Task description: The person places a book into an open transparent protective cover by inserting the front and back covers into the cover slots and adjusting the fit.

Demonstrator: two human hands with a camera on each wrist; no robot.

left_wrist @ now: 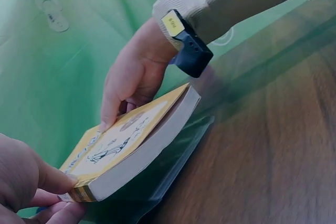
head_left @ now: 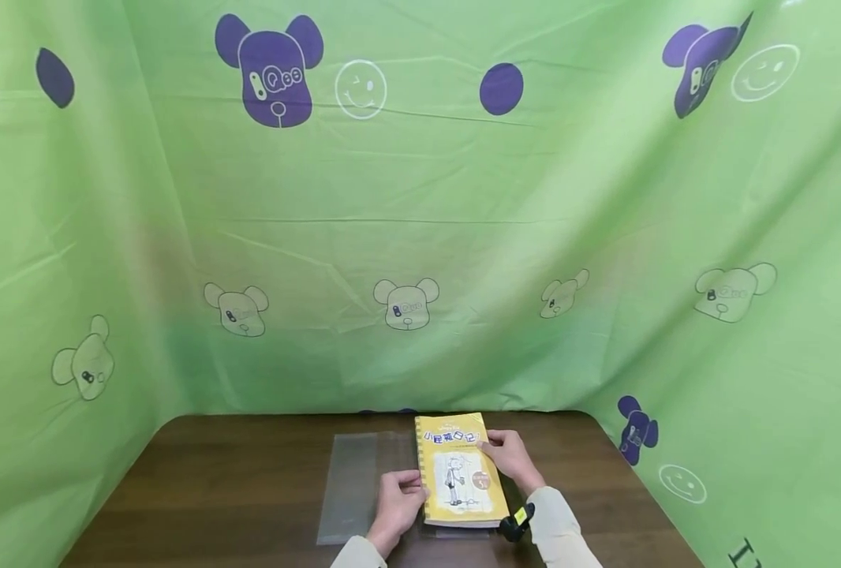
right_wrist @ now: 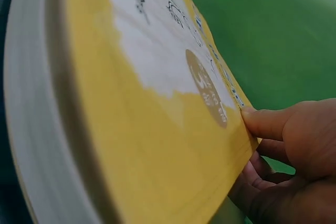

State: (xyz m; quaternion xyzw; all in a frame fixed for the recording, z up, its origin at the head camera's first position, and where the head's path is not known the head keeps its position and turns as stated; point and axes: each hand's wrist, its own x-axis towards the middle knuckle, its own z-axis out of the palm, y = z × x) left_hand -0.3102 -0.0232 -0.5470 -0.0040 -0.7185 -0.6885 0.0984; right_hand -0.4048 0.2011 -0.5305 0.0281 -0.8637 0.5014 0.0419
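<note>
Both hands hold a yellow paperback book (head_left: 459,473) with a cartoon figure on its front cover, face up. My left hand (head_left: 398,501) pinches the spine side near the bottom, thumb on the cover and fingers underneath. On the opposite edge, toward the top, my right hand (head_left: 511,459) grips the book between thumb and fingers, as the right wrist view also shows. Under the book lies a clear plastic sheet (head_left: 349,485), likely a book sleeve, spread out to the left. In the left wrist view the book (left_wrist: 142,145) appears tilted, raised off the plastic.
A dark brown wooden table (head_left: 222,489) carries everything. Green fabric (head_left: 406,197) printed with bear heads and smiley faces hangs behind and on both sides. A black wrist camera (head_left: 516,522) with a yellow label sits at the right wrist.
</note>
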